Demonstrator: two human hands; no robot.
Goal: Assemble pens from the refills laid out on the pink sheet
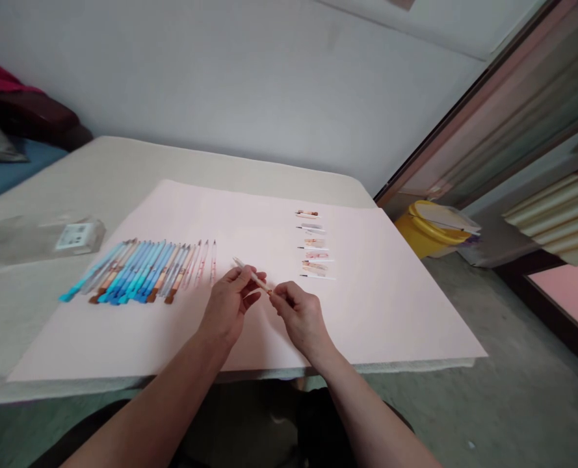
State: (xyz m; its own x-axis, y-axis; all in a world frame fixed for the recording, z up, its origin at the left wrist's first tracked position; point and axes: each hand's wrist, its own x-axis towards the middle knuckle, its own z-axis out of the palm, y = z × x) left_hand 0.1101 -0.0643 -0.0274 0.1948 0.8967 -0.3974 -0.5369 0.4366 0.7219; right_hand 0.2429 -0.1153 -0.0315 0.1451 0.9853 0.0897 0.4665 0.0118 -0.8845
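Note:
My left hand [231, 300] and my right hand [299, 313] meet over the middle of a pale pink sheet [376, 305]. Together they pinch a thin cream pen [249, 275]. The left fingers close round its middle and the right fingers close on its near end, while its tip points up and to the left. A row of several blue, brown and clear pens [142, 272] lies side by side to the left of my hands. To the upper right, several small pen parts [314, 252] lie in a column.
The pink sheet covers a beige table [123, 159]. A clear plastic packet with a white label [39, 237] lies at the table's left. A yellow bucket [422, 229] stands on the floor beyond the right edge. Dark cushions sit at far left.

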